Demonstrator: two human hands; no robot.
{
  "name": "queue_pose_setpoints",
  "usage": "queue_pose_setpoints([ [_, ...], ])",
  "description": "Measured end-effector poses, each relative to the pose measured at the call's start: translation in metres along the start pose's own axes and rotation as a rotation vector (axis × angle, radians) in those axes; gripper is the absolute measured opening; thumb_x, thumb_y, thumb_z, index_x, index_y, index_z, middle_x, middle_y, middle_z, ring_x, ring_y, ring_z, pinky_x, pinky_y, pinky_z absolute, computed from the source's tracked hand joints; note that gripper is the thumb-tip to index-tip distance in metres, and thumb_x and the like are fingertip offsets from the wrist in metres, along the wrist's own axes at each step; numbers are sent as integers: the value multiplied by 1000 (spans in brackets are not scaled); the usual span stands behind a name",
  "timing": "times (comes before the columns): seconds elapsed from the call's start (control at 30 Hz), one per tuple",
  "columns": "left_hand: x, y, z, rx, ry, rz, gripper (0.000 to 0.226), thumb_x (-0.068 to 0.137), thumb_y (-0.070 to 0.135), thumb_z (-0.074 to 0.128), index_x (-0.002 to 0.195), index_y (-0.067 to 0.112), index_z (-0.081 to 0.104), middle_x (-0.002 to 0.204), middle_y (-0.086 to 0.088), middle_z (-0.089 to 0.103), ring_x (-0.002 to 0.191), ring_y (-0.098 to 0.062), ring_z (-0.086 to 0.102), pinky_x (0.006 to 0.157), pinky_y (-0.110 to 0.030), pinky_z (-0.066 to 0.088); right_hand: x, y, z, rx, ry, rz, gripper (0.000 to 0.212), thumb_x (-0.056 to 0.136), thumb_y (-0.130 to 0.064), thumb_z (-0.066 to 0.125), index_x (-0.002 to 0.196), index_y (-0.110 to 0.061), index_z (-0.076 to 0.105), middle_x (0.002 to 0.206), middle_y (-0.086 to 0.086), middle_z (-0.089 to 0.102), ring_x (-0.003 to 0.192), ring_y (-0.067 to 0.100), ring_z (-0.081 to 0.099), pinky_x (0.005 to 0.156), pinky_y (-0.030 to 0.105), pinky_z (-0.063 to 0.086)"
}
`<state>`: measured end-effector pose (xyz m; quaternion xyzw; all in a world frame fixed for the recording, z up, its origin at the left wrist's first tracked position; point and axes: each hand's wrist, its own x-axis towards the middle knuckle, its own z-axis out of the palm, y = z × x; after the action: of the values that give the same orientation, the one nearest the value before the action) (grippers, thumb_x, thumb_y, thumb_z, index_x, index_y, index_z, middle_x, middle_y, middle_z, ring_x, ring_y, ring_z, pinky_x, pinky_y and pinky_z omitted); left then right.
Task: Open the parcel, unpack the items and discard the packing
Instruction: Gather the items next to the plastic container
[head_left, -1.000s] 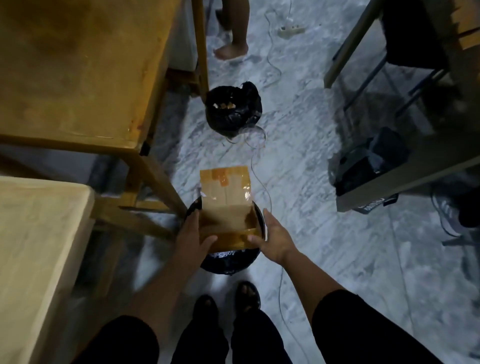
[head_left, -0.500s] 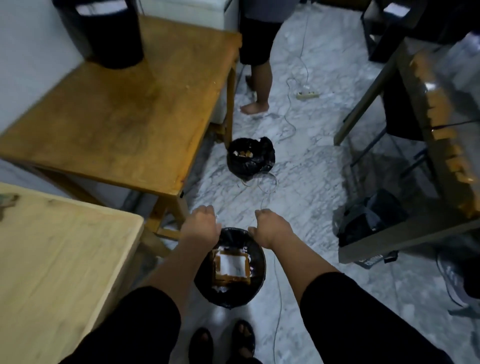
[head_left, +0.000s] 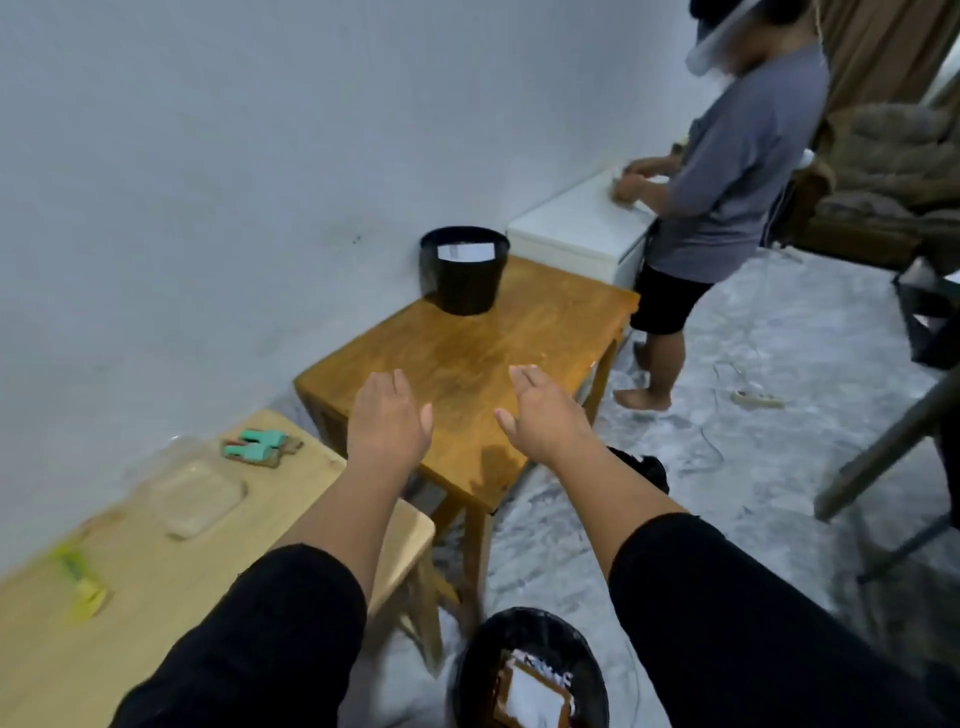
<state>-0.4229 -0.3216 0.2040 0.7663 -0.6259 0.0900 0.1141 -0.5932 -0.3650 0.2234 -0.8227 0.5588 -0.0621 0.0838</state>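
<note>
- Parcel packing (head_left: 530, 696): brown cardboard with a white label, lying inside the black-lined bin (head_left: 483, 654) on the floor at bottom centre.
- Left hand (head_left: 387, 421): raised over the near corner of the brown wooden table (head_left: 493, 353), fingers relaxed, holding nothing.
- Right hand (head_left: 545, 415): raised beside it, fingers loosely spread, holding nothing.
- Black bucket (head_left: 466, 270): upright at the table's far corner.
- Teal item (head_left: 255, 445): on the pale table (head_left: 156, 561), left.

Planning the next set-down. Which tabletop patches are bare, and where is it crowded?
Free: the dark wooden table, bare from the black bucket at its far corner to the near edge. Crowded: the light table, with a green item, clear plastic tray and yellow item.
</note>
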Motion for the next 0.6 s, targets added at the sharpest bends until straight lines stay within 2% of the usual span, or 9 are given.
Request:
queue_pose_setpoints([
  [0.17,-5,-74,-18,48,44,-156,44,93,38,41,115,1,42,113,-17,51,105,-29,47,91,-36,39,25,-65,-1,45,69,-148,63,95,-38,41,146,-12,14,156,6,18,143,21,15,113,37,24],
  [0.37,-17,-157,-24,45,88,-310,40,89,34,50,106,-3,47,104,-21,54,98,-34,50,86,-41,42,52,-146,19,87,83,-293,64,94,-38,43,146,-12,15,155,7,19,142,21,18,112,36,25],
  [0.6,-37,-223,6,30,49,-395,45,84,28,60,109,-8,50,98,-25,56,95,-39,53,82,-45,46,80,-210,67,114,-22,-430,61,95,-34,43,144,-8,18,153,8,22,141,22,19,112,32,22],
])
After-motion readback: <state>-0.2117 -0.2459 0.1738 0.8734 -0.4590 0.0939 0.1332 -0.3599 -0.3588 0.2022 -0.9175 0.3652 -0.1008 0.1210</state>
